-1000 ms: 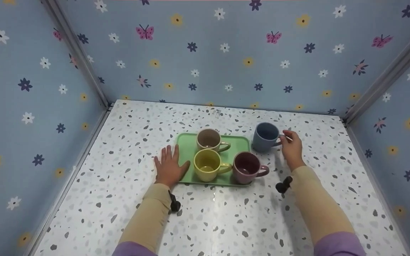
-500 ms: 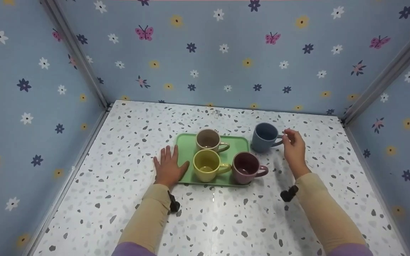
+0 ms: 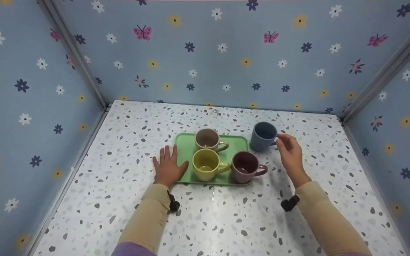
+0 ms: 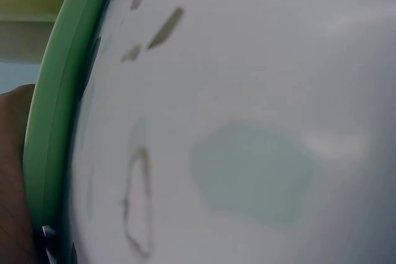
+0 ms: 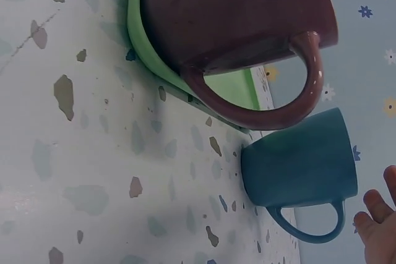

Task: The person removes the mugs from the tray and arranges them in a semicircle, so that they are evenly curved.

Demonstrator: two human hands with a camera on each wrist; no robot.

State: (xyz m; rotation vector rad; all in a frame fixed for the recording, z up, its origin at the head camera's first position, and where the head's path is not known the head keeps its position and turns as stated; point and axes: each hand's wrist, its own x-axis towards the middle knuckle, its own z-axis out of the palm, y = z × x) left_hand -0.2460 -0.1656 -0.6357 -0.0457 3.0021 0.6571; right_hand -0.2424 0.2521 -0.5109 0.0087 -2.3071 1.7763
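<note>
Head view: a speckled white counter (image 3: pixel 130 131) bears a green rectangular tray (image 3: pixel 239 142), left hand (image 3: pixel 167 170) spread at its left edge, right hand (image 3: pixel 290 154) with fingers parted beyond its right. Glossy ceramic yellow mug (image 3: pixel 205 165), brown mug (image 3: pixel 206 139) and plum mug (image 3: pixel 245 167) stand on it; only the matte blue ceramic mug (image 3: pixel 262 137), upright just right of it, seems left, handle (image 5: pixel 311 239) perhaps untouched.

Your head view is bright and evenly lit, with a pale sheen along the middle of the white tabletop (image 3: pixel 190 227) and a soft grey shadow beside your right sleeve (image 3: pixel 327 217). Your left wrist view is dim and hazy: the flecks (image 4: pixel 253 174) blur, and faint glare smears the right side. Your right wrist view is clearer, with shadow near the plum mug (image 5: pixel 235 17) and a glint on its handle (image 5: pixel 272 119).
</note>
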